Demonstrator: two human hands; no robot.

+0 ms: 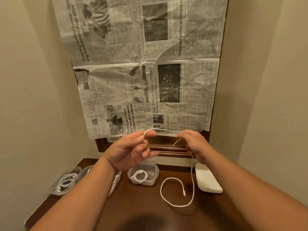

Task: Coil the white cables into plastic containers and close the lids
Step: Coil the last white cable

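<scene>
Head-down view over a dark wooden surface (133,205) set in a narrow, cream-walled alcove. Toward 12 o'clock, both hands raised above the surface, sharing 1 white cable (161,189).

Left hand (128,150), palm turned up: grip pinching the cable between thumb and forefinger, remaining fingers loosely spread. Right hand (195,145): grip curled closed around the same cable, with a short span arching between the 2 hands.

Below the right hand, the cable hanging down to the surface and lying there in 1 open loop at about 3 o'clock from the middle, plug end resting inside the curve.

Just at 9 o'clock of that loop, a clear plastic container (143,183), lid off, with a coiled cable (135,177) inside. Farther toward 9 o'clock, at the surface's edge, 2 more containers (66,182) with white cables inside, partly hidden behind the left forearm.

At 3 o'clock of the loop, a white oblong pad (208,180). At 12 o'clock, creased newspaper (146,80) covering the back wall.
</scene>
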